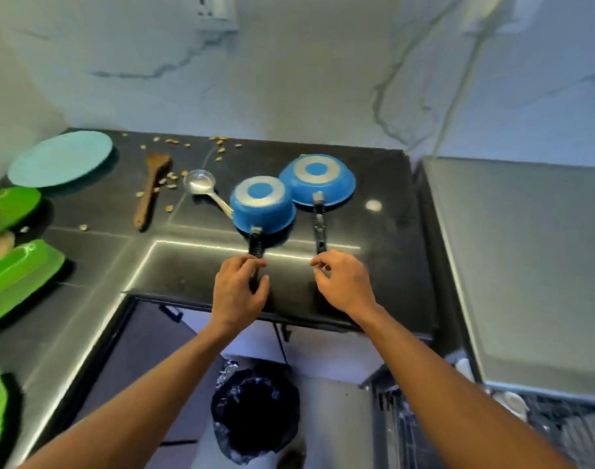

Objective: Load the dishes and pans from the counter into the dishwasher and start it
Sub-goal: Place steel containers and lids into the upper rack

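Black counter (pixel 194 265), crumbs (pixel 218 143) scattered; marbled wall (pixel 323 96) behind.

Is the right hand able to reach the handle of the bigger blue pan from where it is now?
Probably yes. The right hand sits at the end of the handle of the bigger blue pan, which points toward it; nothing lies between them.

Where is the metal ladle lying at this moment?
In the head view the metal ladle lies on the black counter, left of centre, between the wooden spatula and the nearer blue pan, which hides its handle end.
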{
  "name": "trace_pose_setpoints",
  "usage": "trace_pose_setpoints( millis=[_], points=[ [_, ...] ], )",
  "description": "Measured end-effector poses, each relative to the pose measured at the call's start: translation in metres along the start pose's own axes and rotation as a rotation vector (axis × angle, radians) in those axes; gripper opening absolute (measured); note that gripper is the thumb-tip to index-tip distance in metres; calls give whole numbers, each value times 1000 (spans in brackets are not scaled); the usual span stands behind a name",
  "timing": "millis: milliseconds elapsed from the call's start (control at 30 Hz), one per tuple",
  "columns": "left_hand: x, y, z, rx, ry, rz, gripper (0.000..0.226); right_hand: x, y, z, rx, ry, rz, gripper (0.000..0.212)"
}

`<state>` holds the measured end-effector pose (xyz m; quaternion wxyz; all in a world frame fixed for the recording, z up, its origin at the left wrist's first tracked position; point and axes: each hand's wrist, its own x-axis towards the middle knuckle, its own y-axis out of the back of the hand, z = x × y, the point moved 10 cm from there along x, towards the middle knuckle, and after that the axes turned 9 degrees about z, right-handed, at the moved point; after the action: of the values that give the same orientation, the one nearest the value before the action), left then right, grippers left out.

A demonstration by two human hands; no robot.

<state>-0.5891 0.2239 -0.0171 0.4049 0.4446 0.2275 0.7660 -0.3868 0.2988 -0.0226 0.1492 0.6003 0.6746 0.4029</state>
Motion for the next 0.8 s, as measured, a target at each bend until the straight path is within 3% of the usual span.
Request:
trace_pose_setpoints(
  millis=[233,433,567,667,800],
  points=[
    [41,30,-139,201,338,51,38,83,-100,-110,67,188,-73,15],
    [55,27,-202,403,434,-74,53,151,-198,-182,-118,310,-246,29],
    [57,21,-201,453,457,-119,62,196,-238,-188,-261,187,-276,43],
    [58,20,-198,453,456,-141,63,221,-244,-178,-236,-9,-210,57],
    [58,17,-198,450,453,-147,62,234,-254,-168,-193,-145,-263,66]
  ],
)
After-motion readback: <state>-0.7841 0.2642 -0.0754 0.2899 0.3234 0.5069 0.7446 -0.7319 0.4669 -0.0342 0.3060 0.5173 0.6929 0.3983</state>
